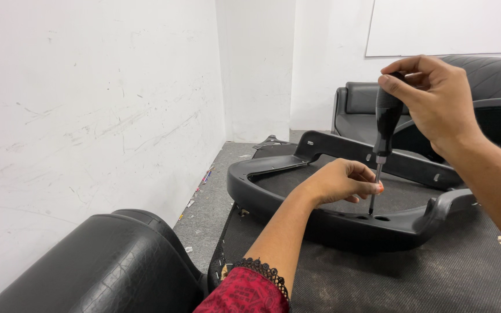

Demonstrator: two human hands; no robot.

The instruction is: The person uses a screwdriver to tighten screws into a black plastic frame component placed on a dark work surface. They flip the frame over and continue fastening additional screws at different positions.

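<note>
My right hand (436, 101) grips the black handle of a screwdriver (386, 124) held upright. Its thin shaft points down to a hole in the near rail of a black plastic chair frame (273, 200). My left hand (343, 181) rests on that rail, with fingertips pinched beside the shaft just above the tip. The frame lies flat on a dark fabric-covered surface (436, 272). Whether a screw sits under the tip is hidden.
A black leather cushion (105, 261) sits at the lower left against a scuffed white wall (88, 104). More black chair parts (360, 104) stand behind the frame, under a whiteboard (447, 26). Small scraps litter the grey floor (204, 203) along the wall.
</note>
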